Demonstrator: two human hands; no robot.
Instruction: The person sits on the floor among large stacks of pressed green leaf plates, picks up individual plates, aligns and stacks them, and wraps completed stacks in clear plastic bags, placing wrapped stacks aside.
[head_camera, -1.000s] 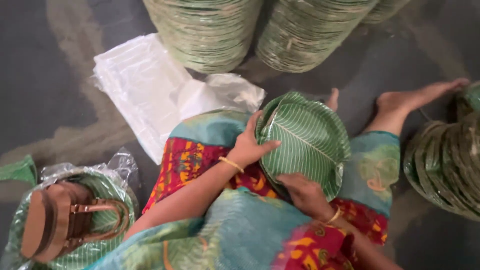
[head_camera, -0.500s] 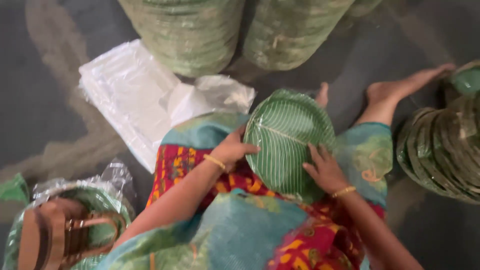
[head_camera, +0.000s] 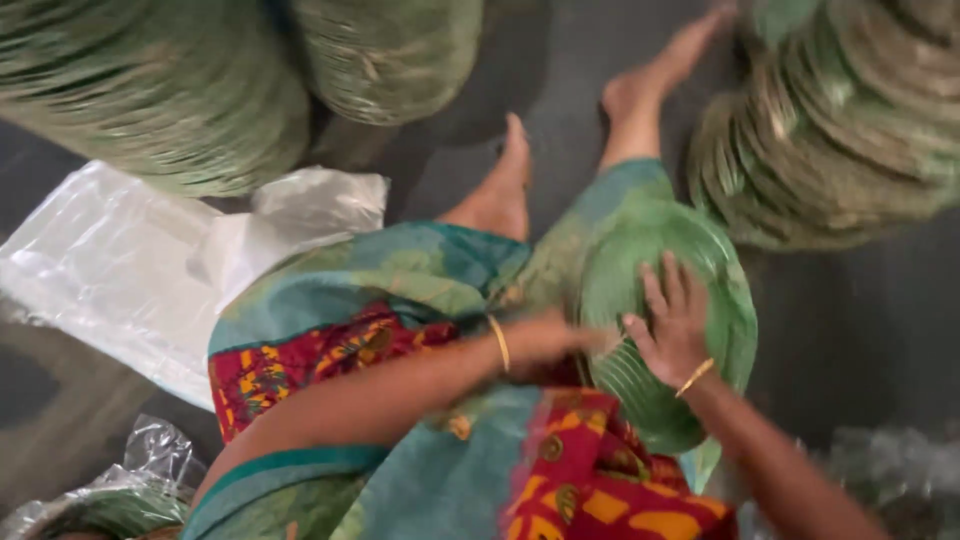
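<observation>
1. Centrally, a round green leaf plate (head_camera: 665, 330) with ribbed, pressed veins rests on the person's lap, over teal and red patterned cloth (head_camera: 400, 330).
2. Right hand (head_camera: 672, 325): fingers spread flat on the plate's face; a gold bangle circles the wrist.
3. Left hand (head_camera: 545, 340): blurred, at the plate's left rim; whether its grip is closed cannot be told.
4. Compared with half a second earlier, the plate sits further right and lower on the lap, and the left hand has slid from the face to the rim.
5. Stacks of similar plates (head_camera: 850, 130) lie on the grey floor (head_camera: 880, 320); crinkled white plastic sheeting (head_camera: 150, 270) lies left.
</observation>
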